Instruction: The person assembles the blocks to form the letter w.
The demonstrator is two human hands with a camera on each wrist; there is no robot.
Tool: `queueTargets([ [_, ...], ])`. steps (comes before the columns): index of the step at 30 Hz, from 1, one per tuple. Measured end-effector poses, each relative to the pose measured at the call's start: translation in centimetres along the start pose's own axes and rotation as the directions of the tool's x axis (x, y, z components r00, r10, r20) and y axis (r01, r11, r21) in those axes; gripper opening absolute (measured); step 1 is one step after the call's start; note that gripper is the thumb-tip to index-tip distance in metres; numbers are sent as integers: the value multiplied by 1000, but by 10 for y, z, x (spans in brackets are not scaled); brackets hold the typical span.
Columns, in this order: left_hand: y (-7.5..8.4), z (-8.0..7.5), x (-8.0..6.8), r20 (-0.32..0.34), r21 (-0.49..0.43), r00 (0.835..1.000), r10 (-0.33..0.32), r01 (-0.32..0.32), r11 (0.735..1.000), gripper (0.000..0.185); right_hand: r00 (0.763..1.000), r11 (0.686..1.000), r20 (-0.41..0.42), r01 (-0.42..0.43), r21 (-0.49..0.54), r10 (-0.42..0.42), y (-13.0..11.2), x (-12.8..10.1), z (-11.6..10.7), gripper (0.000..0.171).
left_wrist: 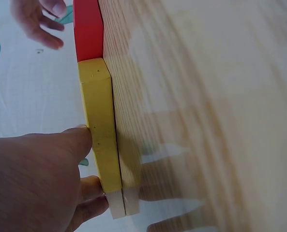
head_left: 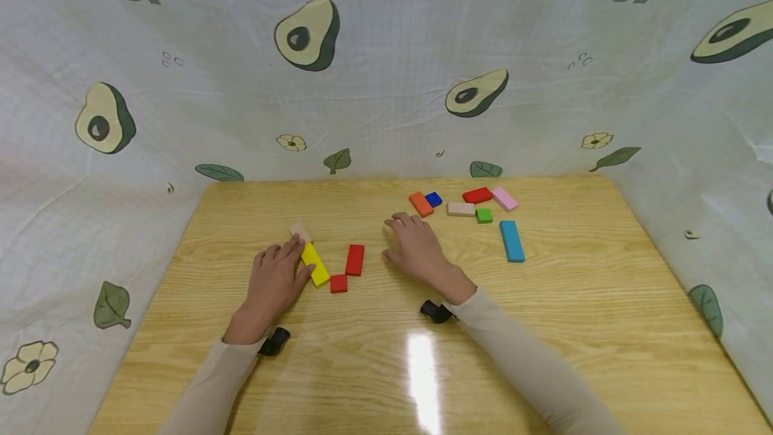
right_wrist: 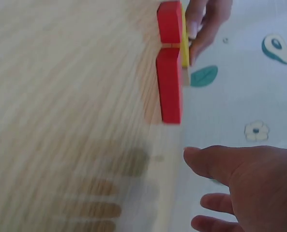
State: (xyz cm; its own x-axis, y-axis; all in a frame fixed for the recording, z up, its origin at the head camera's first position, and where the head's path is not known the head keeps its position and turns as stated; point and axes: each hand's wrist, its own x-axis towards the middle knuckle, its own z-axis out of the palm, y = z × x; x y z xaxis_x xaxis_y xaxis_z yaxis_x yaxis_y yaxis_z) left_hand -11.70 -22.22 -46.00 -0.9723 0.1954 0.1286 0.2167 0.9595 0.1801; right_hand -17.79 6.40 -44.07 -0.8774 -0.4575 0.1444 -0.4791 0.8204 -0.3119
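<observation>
My left hand (head_left: pixel 275 282) rests at the yellow block (head_left: pixel 315 264), thumb tip on it. Its fingertips lie where the yellow block meets a beige block (head_left: pixel 300 232), end to end; in the left wrist view the thumb (left_wrist: pixel 79 140) touches the yellow block's upper side. Beside the yellow block's near end lies a small red block (head_left: pixel 339 283), with a longer red block (head_left: pixel 355 260) just beyond it. My right hand (head_left: pixel 418 249) hovers right of the red blocks, fingers spread and holding nothing.
Past my right hand lie an orange block (head_left: pixel 421 204), a dark blue block (head_left: pixel 433 199), another beige block (head_left: pixel 461 209), a green block (head_left: pixel 484 215), a third red block (head_left: pixel 477 195), a pink block (head_left: pixel 504 199) and a light blue block (head_left: pixel 512 242). A patterned cloth (head_left: pixel 386 86) surrounds the wooden table (head_left: pixel 338 381).
</observation>
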Motion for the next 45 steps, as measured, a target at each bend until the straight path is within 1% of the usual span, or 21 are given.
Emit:
queueTargets([
  [4,0,1,-1,2,0,1000,-1,1,1000,58,997,997,-10,-76,2,76,19,1,-4,60],
  [9,0,1,-1,5,5,1000,0,0,1000,58,987,988,-25,-157,12,157,39,1,-9,62],
  [16,1,-1,0,7,11,1000,6,-6,1000,58,975,975,-1,-223,2,223,54,2,-9,62],
  [21,0,0,1,9,14,1000,5,-5,1000,59,974,974,12,-226,-11,226,58,2,-8,61],
  [25,0,2,1,7,17,1000,2,-2,1000,58,976,976,7,-215,-21,216,58,1,-6,61],
  [30,-1,2,1,11,21,1000,-2,2,1000,58,985,985,-12,-171,6,171,55,1,-4,59],
  [33,0,2,1,10,20,1000,1,-1,1000,58,989,990,-42,-140,30,141,54,1,-4,55],
  [37,-1,1,1,6,21,1000,5,-5,1000,58,991,993,-67,-115,39,117,58,7,-7,53],
  [41,-1,1,0,6,26,1000,3,-4,1000,59,995,995,-40,-95,19,96,65,18,-13,55],
  [45,0,1,-1,9,28,1000,3,-4,1000,59,997,997,13,-79,-11,79,73,27,-16,58],
])
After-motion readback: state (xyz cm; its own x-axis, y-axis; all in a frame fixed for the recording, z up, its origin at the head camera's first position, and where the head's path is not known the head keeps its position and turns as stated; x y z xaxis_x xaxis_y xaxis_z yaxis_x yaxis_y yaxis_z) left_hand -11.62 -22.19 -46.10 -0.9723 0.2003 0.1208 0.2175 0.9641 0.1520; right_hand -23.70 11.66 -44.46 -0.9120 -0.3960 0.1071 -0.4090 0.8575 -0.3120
